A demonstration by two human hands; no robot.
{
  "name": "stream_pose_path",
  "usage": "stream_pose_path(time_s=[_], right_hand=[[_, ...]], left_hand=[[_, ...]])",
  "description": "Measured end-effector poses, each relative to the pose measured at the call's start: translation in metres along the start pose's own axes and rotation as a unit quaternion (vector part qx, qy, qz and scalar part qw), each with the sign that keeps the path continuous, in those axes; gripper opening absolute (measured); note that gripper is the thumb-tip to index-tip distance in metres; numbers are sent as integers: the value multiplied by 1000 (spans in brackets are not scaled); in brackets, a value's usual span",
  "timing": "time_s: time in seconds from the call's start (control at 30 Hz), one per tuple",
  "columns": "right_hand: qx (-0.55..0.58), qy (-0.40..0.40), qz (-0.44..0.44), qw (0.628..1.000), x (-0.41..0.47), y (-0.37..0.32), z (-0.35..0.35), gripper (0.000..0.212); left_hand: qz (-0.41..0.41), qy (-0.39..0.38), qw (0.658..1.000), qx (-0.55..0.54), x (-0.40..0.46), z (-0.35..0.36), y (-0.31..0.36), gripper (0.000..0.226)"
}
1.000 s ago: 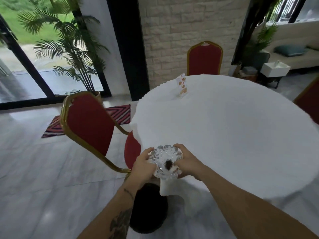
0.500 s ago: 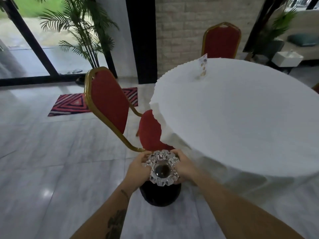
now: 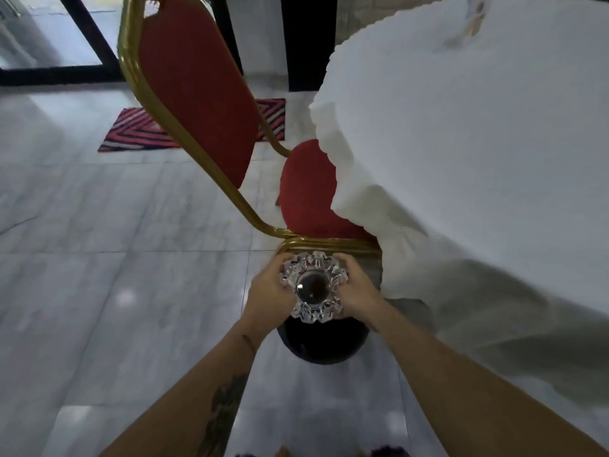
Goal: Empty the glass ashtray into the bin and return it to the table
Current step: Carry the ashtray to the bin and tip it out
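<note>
Both my left hand (image 3: 268, 291) and right hand (image 3: 356, 288) had fingers clamped on the rim of the glass ashtray (image 3: 313, 286), held level right over the black bin (image 3: 324, 341) so nothing spilled before tipping.

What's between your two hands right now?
The glass ashtray, gripped by left hand and right hand over the black bin, head view.

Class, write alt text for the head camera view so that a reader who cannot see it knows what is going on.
Two hands, left and right, hold a glass ashtray upright over a black bin on a pale tiled floor. A red chair with a gold frame stands just behind, tucked against a table under a white cloth.
</note>
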State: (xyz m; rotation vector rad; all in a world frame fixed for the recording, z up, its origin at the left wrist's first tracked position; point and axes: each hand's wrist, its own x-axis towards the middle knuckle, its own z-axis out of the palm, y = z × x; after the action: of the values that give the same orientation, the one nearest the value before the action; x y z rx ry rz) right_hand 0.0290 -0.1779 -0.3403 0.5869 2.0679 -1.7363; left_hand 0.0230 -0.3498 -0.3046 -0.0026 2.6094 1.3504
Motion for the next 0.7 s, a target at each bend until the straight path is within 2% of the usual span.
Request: stream_pose_path(time_s=[0.17, 0.4, 0.53, 0.7], right_hand=[[9, -21, -38, 999, 69, 52, 7, 50], [-1, -28, -52, 998, 149, 125, 5, 53], [-17, -36, -63, 997, 174, 153, 3, 62], [-69, -15, -146, 987, 187, 172, 6, 57]], left_hand=[[36, 21, 999, 10, 39, 49, -60, 42], [58, 41, 996, 48, 86, 112, -149, 53], [86, 48, 994, 53, 98, 133, -185, 48], [126, 102, 986, 42, 107, 148, -209, 33]])
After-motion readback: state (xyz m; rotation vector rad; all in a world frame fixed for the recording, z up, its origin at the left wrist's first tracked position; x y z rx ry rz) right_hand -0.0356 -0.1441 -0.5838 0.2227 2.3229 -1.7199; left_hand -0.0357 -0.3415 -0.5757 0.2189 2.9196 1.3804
